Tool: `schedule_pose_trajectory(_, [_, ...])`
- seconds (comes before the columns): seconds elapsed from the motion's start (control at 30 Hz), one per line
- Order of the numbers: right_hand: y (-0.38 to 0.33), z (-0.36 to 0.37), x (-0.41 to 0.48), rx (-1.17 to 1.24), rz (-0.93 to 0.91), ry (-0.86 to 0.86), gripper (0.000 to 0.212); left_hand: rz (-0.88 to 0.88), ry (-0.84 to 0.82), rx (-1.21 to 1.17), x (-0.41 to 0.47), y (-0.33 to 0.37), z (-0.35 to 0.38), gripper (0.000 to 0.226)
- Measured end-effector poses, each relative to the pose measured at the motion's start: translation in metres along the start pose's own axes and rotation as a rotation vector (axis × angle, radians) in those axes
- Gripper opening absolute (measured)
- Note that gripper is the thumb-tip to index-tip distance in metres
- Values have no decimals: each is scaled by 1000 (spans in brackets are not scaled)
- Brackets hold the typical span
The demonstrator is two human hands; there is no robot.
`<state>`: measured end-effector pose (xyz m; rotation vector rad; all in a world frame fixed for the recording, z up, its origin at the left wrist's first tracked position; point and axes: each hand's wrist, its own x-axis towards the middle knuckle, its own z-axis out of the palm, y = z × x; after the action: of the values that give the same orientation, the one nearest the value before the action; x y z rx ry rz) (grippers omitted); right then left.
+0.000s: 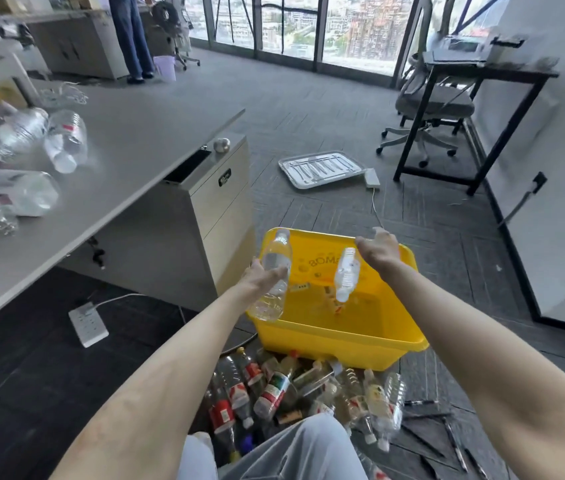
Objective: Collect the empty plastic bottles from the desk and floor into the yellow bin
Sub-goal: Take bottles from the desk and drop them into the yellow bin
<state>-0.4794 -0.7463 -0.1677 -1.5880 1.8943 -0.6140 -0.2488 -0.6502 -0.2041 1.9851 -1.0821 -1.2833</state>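
left hand (263,276) grips clear bottle (276,252) over yellow bin (343,345) rim | right hand (378,251) spread, empty | second bottle (347,271) airborne just beneath it, above bin

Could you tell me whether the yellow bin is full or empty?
Nearly empty: the yellow bin shows mostly bare floor, with small scraps.

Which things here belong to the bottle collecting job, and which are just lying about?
Job: yellow bin, held bottle, falling bottle, desk bottles, floor bottle pile.
Lying about: metal tray, power strip, pens, office chair.
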Motion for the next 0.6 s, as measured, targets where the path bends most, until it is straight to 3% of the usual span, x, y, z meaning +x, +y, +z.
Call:
schedule_pose_trajectory(0.27, [62,13,-38,-103,-68,-88,43,97,-3,289,14,0,42,81])
schedule_pose_trajectory(0.47, [101,-2,-61,-135,-9,-84,41,-13,-118,243,10,-3,84,89])
schedule_pose_trajectory(0.6, [108,-17,-63,-121,-19,-68,39,51,-59,247,9,17,107,79])
